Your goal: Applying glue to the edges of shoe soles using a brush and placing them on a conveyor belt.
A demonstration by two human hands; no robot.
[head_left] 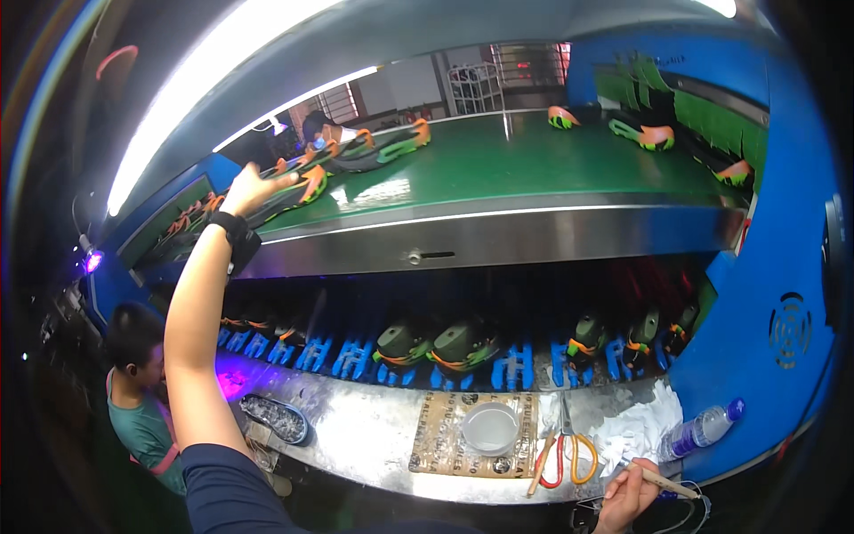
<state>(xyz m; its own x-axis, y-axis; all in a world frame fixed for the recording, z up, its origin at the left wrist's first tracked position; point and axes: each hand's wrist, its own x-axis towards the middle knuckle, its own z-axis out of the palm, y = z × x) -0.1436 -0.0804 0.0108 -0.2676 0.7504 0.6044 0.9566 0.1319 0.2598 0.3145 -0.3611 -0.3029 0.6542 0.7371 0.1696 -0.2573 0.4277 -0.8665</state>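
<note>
My left hand [258, 189] reaches over the far left of a green conveyor belt [471, 169]. Its thumb is stretched away from the fingers. Below it lies one of several dark shoe soles [289, 203] with orange and green edges; whether the hand bears on it is unclear. More soles [378, 153] lie beyond. At the lower right, my right hand [627, 498] is closed around a wooden-handled tool [665, 481], whose working end I cannot make out. Left of this hand are scissors [560, 463] with red and orange handles and a light wooden stick [539, 467].
A pale bowl [490, 429] stands on brown cardboard [431, 440]. Crumpled white material [642, 425] lies beside a purple-capped bottle [703, 431]. Blue holders on a lower line carry shoe uppers [463, 345]. A blue container [276, 420] sits left, near a person [142, 418].
</note>
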